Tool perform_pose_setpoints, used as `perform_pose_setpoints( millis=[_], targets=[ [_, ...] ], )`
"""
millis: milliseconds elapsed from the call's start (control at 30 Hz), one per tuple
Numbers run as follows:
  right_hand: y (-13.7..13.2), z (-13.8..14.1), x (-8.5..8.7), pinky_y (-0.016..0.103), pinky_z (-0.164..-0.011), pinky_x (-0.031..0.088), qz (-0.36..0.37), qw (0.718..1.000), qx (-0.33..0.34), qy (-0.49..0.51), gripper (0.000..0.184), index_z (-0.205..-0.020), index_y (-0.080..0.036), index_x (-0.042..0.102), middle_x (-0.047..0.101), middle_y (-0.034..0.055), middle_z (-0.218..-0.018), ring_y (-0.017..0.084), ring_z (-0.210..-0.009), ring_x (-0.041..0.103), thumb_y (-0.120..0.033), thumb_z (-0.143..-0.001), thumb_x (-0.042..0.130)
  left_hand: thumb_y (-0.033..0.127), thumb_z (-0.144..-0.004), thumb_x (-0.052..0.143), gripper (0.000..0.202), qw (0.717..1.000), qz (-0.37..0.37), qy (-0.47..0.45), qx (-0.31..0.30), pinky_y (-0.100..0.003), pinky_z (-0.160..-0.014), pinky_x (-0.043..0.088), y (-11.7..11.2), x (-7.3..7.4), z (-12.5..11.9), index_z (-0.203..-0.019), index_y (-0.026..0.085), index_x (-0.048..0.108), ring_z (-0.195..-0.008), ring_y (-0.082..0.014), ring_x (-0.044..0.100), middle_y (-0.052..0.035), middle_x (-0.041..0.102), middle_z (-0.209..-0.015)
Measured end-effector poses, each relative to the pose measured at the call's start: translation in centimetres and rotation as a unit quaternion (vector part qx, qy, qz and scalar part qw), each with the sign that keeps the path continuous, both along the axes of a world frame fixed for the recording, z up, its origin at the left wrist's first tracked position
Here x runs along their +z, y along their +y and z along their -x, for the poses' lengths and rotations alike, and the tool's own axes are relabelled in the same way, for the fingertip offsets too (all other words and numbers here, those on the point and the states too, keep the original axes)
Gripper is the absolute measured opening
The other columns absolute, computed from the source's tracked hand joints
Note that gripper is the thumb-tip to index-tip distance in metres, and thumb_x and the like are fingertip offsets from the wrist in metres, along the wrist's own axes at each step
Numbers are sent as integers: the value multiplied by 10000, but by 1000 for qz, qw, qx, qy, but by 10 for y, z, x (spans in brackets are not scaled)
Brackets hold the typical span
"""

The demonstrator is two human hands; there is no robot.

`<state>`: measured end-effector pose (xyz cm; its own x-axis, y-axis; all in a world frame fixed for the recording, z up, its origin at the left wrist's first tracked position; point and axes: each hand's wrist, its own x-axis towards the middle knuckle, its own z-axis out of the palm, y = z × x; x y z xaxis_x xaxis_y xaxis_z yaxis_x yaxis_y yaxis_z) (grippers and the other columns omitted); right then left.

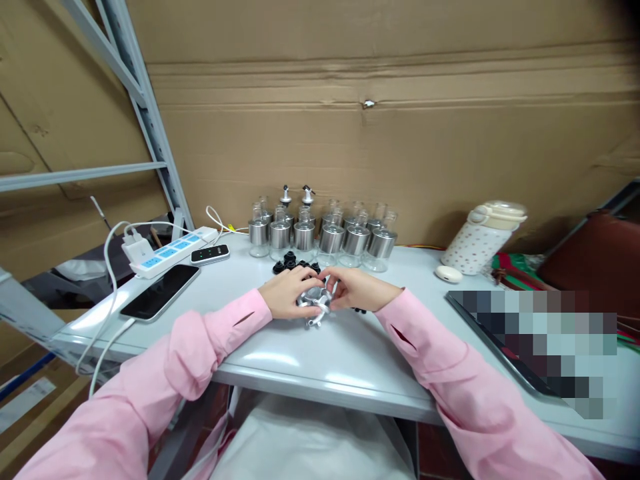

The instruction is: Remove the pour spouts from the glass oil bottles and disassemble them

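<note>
A small pile of shiny silver pourer spouts (pixel 316 308) lies on the table near its middle. From the left, my left hand (pixel 289 293) curls around the pile, fingers over the far side and thumb on the near side. My right hand (pixel 357 289) closes in from the right, its bent fingers touching the pile's edge; what sits between its fingertips is partly hidden. Just beyond my hands is a cluster of black stopper-like pieces (pixel 290 263). Behind them stand rows of glass bottles with steel sleeves (pixel 332 239); two at the back carry silver pourers with black tips (pixel 308 195).
On the left lie a black phone (pixel 163 293), a power strip (pixel 175 252) with white cables and a small device (pixel 210 254). To the right are a dotted bottle (pixel 483 240), a round white case (pixel 449 274) and a blurred-out flat item (pixel 540 340). Cardboard (pixel 300 133) rises behind.
</note>
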<state>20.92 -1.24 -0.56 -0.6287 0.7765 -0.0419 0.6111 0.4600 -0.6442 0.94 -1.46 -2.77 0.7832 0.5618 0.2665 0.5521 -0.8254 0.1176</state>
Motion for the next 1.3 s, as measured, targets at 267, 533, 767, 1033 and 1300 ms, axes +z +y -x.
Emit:
perform_pose_setpoints(
  millis=[267,533,767,1033,1300],
  targets=[
    [-4,6,5,228,-568,449,22,999,-19,22,438,-991,-182,482,563,-15,-824,105,-605,596,-105,-589,639,457,-759,558,456,1000,-1,-3,2,-367,-896,392,0,1,-1,-1134,199,521,-1051,-243,467,-96,482,-1191],
    [-2,-8,25,242,-499,448,-42,991,-67,110,328,-966,-174,499,575,8,-805,97,-535,554,-315,-685,593,477,-746,575,456,1000,3,-24,-3,-350,-869,394,-3,2,1,-1099,191,533,-1019,-227,481,-72,515,-1132],
    [60,17,88,257,-719,441,-331,923,-186,65,131,-763,-150,655,674,40,-763,132,-719,593,-205,-756,536,433,-858,425,350,993,-52,-104,6,-354,-845,375,-1,10,5,-1073,180,536,-997,-211,483,-70,547,-1083],
    [156,53,113,275,-804,425,-291,909,-296,-37,192,-907,-199,678,671,65,-991,172,-924,592,-251,-744,589,340,-887,368,282,981,-109,-157,33,-336,-785,390,-2,15,10,-981,152,557,-897,-196,507,-76,589,-982],
    [172,63,91,378,-817,399,-303,901,-309,-33,156,-861,-193,664,675,89,-951,231,-937,583,-245,-720,622,305,-876,393,237,974,-133,-177,52,-326,-751,400,0,15,12,-948,158,564,-872,-193,523,-66,605,-953]
  ],
)
